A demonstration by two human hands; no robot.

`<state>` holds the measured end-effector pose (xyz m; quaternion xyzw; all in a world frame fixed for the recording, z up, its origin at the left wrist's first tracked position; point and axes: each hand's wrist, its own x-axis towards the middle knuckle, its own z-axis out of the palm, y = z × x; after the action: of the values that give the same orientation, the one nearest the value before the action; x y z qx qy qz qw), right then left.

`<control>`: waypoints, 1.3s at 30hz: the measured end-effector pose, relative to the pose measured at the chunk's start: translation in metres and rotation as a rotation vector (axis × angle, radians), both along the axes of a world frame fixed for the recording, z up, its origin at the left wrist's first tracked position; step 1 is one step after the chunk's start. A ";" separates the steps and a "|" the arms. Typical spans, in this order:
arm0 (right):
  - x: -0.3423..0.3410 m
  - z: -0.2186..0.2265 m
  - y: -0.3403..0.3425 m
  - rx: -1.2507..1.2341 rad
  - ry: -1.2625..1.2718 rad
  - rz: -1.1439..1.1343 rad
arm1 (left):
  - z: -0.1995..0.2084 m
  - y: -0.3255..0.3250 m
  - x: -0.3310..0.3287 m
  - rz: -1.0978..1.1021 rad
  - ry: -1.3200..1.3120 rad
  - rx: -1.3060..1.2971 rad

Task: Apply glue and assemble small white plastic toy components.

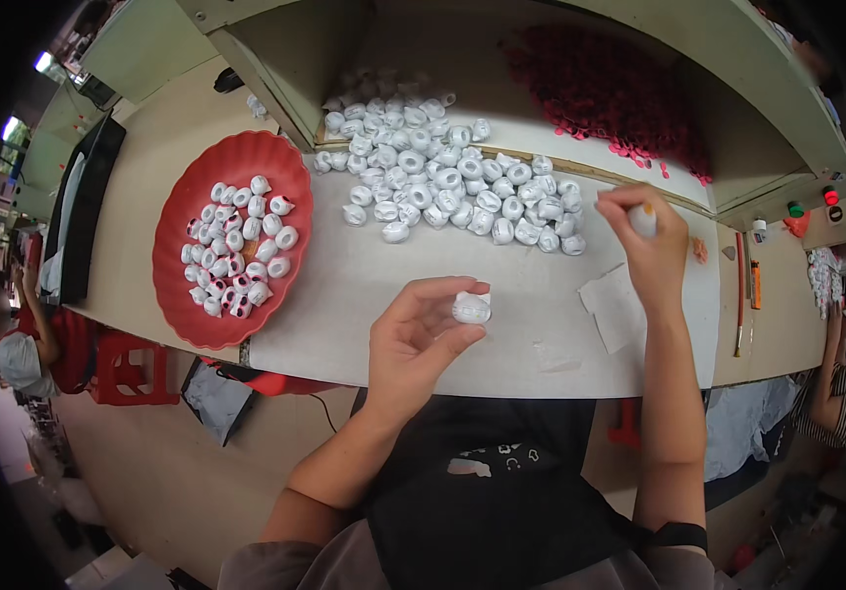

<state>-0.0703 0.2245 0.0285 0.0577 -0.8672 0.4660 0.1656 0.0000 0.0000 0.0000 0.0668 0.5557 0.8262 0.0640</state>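
My left hand (411, 334) pinches a small white cat-head-shaped piece (471, 308) between thumb and fingers above the pale work sheet. To the right, my raised right hand (657, 258) is closed around a small white bottle (644, 219) with an orange spot at its tip; my fingers partly hide it. A heap of similar white pieces (433, 172), many with an oval hollow, lies beyond my hands. At the left stands a red scalloped bowl (300, 202) of white pieces, some with pink and black parts.
A shelf bay at the back holds a pile of pink-red pieces (610, 93). White paper (615, 307) lies below my right hand. Farther right are a brush (738, 295), an orange tool (755, 284) and small capped pots (795, 209). Other people sit at both sides; a red stool (131, 369) stands left.
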 end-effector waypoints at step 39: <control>0.123 -0.021 -0.028 -0.695 -0.226 0.043 | 0.001 0.043 0.016 -0.340 0.021 0.041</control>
<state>0.0528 0.1967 0.0074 -0.0354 -0.6685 0.7397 0.0687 0.0163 0.0430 0.0009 0.1697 0.5202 0.8139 0.1955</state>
